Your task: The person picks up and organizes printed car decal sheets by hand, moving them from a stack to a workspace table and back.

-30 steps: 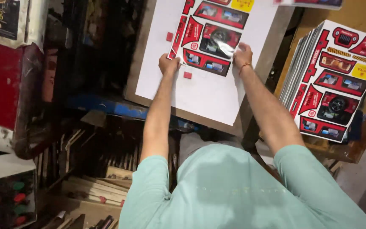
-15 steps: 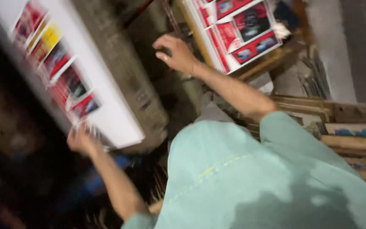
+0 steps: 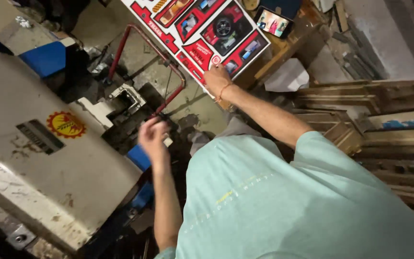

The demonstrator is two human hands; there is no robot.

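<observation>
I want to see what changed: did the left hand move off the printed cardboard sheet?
Yes. The left hand has left the printed sheet and now hangs by the red bar of the grey machine.

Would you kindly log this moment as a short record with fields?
Right hand: fingers resting on the corner of the red-and-white printed card sheet stack
Left hand: raised beside the red bent metal bar, grip unclear
Machine: cream metal housing at left
Nearby: lit phone; stacked wooden boards at right
</observation>
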